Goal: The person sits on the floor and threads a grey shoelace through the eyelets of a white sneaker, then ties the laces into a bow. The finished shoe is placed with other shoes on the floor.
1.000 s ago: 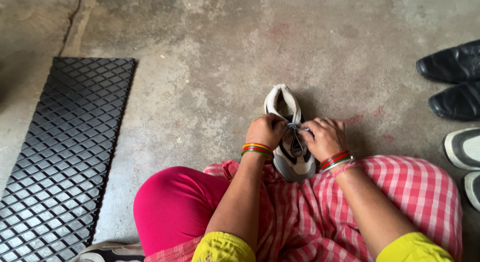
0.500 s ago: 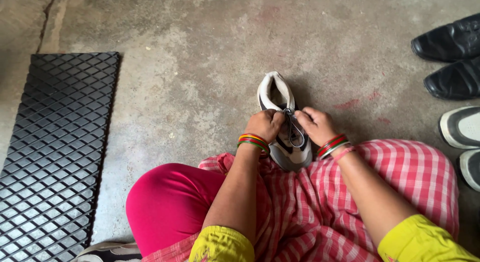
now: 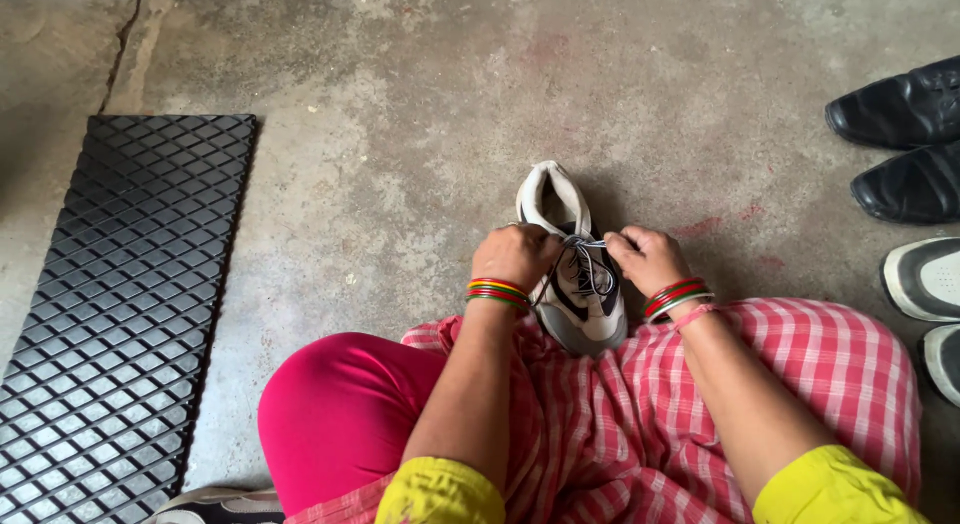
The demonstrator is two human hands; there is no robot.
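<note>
A white and grey sneaker (image 3: 575, 304) with black side panels stands on the concrete floor in front of my knees, heel away from me. My left hand (image 3: 513, 254) is closed on the shoelace (image 3: 585, 259) at the shoe's left side. My right hand (image 3: 647, 259) pinches the lace at the right side. The lace is stretched between both hands across the top of the tongue. Each wrist wears red, green and yellow bangles.
A black diamond-pattern rubber mat (image 3: 110, 304) lies on the floor at the left. Two black leather shoes (image 3: 900, 144) and a pair of white and black sneakers (image 3: 925, 284) sit at the right edge. My pink trousers and checked cloth fill the lower frame.
Both hands have drawn apart sideways, pulling the lace taut across the shoe. The view has shifted slightly.
</note>
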